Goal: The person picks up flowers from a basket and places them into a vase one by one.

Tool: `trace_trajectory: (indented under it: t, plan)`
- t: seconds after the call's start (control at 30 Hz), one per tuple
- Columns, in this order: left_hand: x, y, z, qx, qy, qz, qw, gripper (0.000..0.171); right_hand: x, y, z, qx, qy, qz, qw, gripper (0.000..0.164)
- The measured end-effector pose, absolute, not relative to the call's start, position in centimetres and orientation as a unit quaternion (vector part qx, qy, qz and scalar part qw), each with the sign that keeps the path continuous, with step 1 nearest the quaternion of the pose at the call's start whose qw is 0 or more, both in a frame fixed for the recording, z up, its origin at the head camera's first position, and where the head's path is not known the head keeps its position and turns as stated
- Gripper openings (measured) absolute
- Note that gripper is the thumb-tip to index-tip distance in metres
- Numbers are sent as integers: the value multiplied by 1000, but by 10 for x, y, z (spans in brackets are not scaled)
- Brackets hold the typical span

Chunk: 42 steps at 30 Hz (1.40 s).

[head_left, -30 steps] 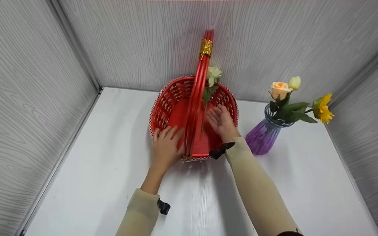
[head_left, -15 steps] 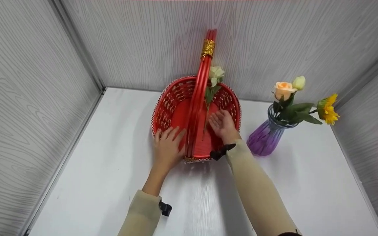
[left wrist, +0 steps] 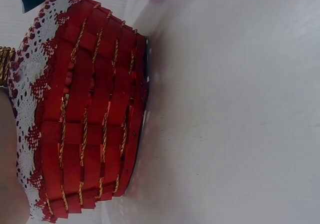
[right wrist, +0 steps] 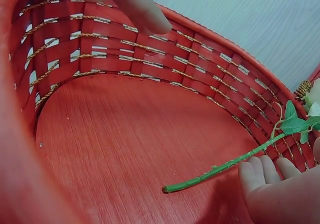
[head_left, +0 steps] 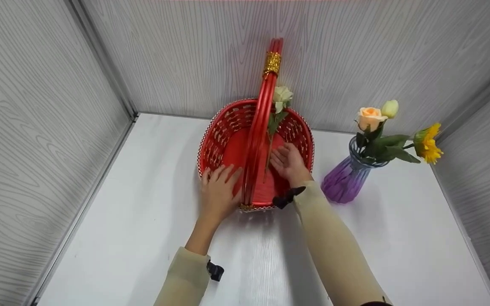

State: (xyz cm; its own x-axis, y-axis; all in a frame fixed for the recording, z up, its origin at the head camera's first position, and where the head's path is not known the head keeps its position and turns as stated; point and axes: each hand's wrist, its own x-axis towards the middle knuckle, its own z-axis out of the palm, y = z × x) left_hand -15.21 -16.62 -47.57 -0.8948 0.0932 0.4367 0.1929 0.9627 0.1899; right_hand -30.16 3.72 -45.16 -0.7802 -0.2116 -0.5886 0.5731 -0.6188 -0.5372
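A red woven basket [head_left: 203,135] with a tall arched handle [head_left: 260,123] stands against the back wall. My left hand [head_left: 219,195] rests on its near-left rim, fingers spread and reaching over the edge beside the handle's base. Inside the basket is my right hand [head_left: 291,165], palm up with loosely bent fingers. A white rose [head_left: 282,95] leans against the far rim, its green stem [right wrist: 215,171] slanting down into the basket. My right fingers [right wrist: 270,171] lie beside that stem, not wrapped round it; whether they touch it I cannot tell.
Right of the basket, a purple-blue vase [head_left: 343,182] holds a peach rose [head_left: 370,118], a pale tulip bud [head_left: 390,109] and a yellow flower [head_left: 428,143] that sticks out sideways. Grey wood-grain walls [head_left: 177,55] enclose the white table [head_left: 143,204] at the back and sides.
My right hand has drawn slightly back toward me inside the basket. My left hand stays at the rim. The whole head view has shifted a little.
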Motion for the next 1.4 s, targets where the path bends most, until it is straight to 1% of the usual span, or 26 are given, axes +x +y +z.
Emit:
trace_trajectory:
  t: [0.77, 1.1, 1.27, 1.4]
  plan:
    - [-150, -169, -471, -68, -973, -98, 200, 50, -298, 33, -449, 218, 406, -854, 243, 56]
    - [-148, -167, -473, -76, -963, -122, 227, 49, -300, 32, -451, 227, 397, -855, 244, 51]
    - [-148, -166, -472, -78, -964, -115, 227, 50, -299, 34, -452, 218, 392, -859, 249, 52]
    - [-148, -166, -472, -80, -964, -112, 226, 50, -297, 35, -451, 221, 384, -862, 245, 49]
